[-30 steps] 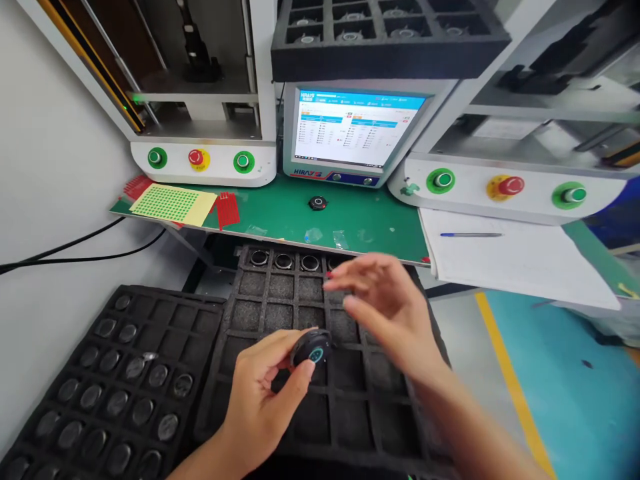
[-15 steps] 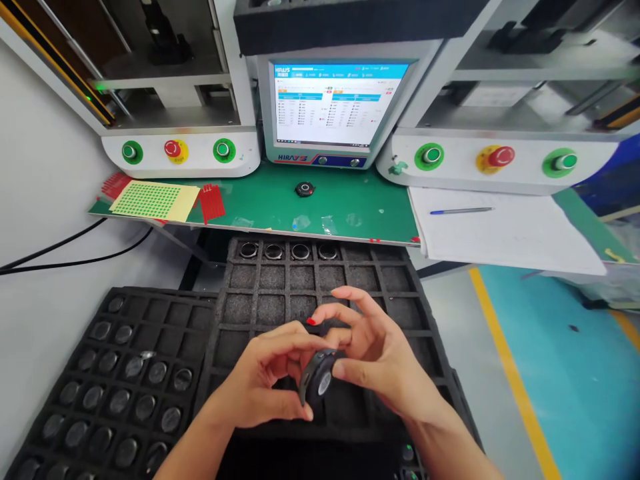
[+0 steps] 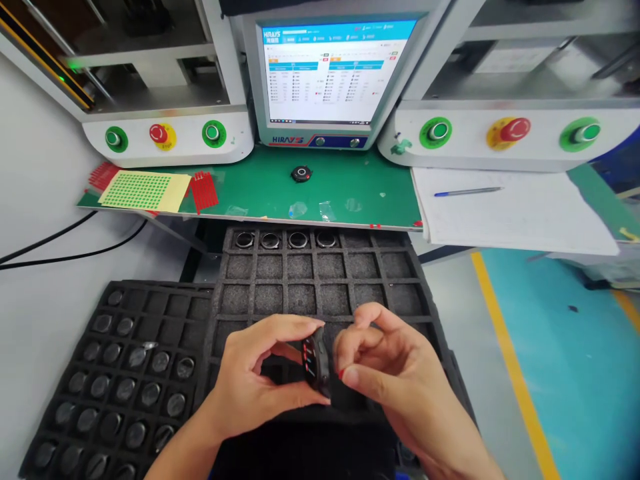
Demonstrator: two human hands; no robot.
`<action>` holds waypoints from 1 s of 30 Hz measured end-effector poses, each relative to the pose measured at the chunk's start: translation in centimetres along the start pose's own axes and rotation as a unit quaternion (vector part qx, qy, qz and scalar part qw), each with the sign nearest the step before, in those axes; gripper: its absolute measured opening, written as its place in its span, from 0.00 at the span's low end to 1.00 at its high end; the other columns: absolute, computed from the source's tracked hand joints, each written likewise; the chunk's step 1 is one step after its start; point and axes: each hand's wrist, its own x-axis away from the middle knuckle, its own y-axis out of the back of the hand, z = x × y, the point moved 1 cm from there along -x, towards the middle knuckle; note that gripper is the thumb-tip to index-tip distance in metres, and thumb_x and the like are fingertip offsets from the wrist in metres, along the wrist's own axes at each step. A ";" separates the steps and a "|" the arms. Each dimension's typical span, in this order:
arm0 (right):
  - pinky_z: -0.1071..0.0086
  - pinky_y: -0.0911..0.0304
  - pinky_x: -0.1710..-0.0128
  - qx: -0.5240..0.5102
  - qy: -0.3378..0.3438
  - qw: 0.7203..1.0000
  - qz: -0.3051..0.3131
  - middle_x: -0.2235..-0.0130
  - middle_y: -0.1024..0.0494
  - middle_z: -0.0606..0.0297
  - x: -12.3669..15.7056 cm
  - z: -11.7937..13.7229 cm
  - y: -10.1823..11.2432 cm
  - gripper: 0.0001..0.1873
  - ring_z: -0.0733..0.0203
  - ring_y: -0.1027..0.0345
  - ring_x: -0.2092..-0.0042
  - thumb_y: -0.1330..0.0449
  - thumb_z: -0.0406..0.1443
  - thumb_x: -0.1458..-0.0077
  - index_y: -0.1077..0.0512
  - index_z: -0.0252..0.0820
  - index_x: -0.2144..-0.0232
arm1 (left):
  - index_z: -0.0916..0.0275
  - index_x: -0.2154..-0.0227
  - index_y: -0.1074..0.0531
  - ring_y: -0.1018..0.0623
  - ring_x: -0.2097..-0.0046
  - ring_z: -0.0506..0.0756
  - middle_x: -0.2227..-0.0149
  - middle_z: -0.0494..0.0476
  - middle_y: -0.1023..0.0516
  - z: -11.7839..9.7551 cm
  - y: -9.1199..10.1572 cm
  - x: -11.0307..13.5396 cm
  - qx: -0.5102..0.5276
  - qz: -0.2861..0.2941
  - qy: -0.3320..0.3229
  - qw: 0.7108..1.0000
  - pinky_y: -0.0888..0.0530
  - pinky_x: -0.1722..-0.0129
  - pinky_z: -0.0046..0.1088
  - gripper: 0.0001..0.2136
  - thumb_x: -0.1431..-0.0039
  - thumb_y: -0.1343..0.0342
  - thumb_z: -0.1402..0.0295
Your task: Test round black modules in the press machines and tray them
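My left hand [image 3: 263,370] holds a round black smartwatch body [image 3: 317,362] edge-on between the thumb below and the fingers above. Its face is turned to the left, with red and pale lit marks on it. Close by on the right, and apart from the watch, is my right hand [image 3: 383,373], its fingers curled and the thumb meeting the index finger. A small red spot shows at those fingertips; whether it is a loose piece or part of the finger I cannot tell. Both hands are above a black foam tray [image 3: 300,299] with several watches [image 3: 298,240] in its far row.
Another foam tray [image 3: 167,303] at left holds several round watch parts. On the green bench lie a black watch piece [image 3: 301,174], a green-dot sticker sheet [image 3: 143,191], red strips [image 3: 204,192] and papers [image 3: 510,220] with a pen [image 3: 469,191]. A monitor [image 3: 330,80] stands between two button-fitted machines.
My right hand has let go of the watch and drawn its fingers into a pinch. In my left hand the watch has turned, its back now facing right. The view has tilted slightly down.
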 end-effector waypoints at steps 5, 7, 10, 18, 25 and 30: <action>0.80 0.39 0.75 -0.006 -0.026 1.000 0.014 0.75 0.21 0.73 -0.1 -0.2 -0.1 0.21 0.73 0.32 0.75 0.27 0.30 0.56 0.37 0.44 0.67 | 0.51 0.49 0.25 0.19 0.57 0.53 0.55 0.54 0.19 -0.2 0.0 -0.2 -0.023 0.015 -0.013 1.000 0.19 0.63 0.21 0.29 0.57 0.28 0.74; 0.80 0.41 0.75 -0.005 -0.032 0.999 0.014 0.75 0.22 0.74 -0.1 -0.4 0.0 0.22 0.73 0.33 0.76 0.27 0.30 0.56 0.37 0.45 0.66 | 0.52 0.50 0.25 0.19 0.57 0.52 0.55 0.54 0.19 -0.3 0.0 -0.3 -0.034 0.019 -0.014 0.999 0.19 0.62 0.20 0.29 0.57 0.28 0.74; 0.80 0.42 0.76 -0.005 -0.036 0.999 0.014 0.75 0.22 0.74 -0.1 -0.6 0.2 0.23 0.74 0.34 0.77 0.27 0.31 0.55 0.38 0.45 0.65 | 0.54 0.51 0.25 0.19 0.57 0.52 0.55 0.55 0.19 -0.4 0.2 -0.3 -0.049 0.018 -0.017 0.998 0.20 0.62 0.20 0.28 0.57 0.28 0.73; 0.78 0.42 0.77 0.014 -0.037 0.999 -0.003 0.76 0.23 0.75 -0.3 -0.6 0.1 0.24 0.71 0.33 0.77 0.27 0.32 0.56 0.39 0.45 0.65 | 0.58 0.53 0.24 0.18 0.60 0.55 0.57 0.60 0.18 -0.6 0.3 -0.5 -0.094 0.019 -0.029 0.995 0.19 0.65 0.24 0.25 0.57 0.28 0.72; 0.79 0.37 0.75 -0.021 -0.073 0.997 -0.007 0.77 0.26 0.77 -0.8 -0.3 -0.2 0.27 0.72 0.32 0.77 0.24 0.30 0.62 0.38 0.45 0.67 | 0.59 0.55 0.23 0.18 0.61 0.54 0.58 0.59 0.17 -0.6 0.5 -0.6 -0.110 0.017 -0.042 0.993 0.20 0.61 0.25 0.24 0.58 0.27 0.71; 0.78 0.34 0.75 -0.044 -0.071 0.996 -0.032 0.72 0.30 0.76 -1.4 -1.0 -0.4 0.28 0.70 0.33 0.72 0.23 0.31 0.68 0.36 0.45 0.68 | 0.57 0.53 0.22 0.18 0.60 0.56 0.57 0.61 0.18 0.8 0.2 -0.3 0.007 0.023 -0.004 1.000 0.19 0.64 0.27 0.26 0.59 0.27 0.70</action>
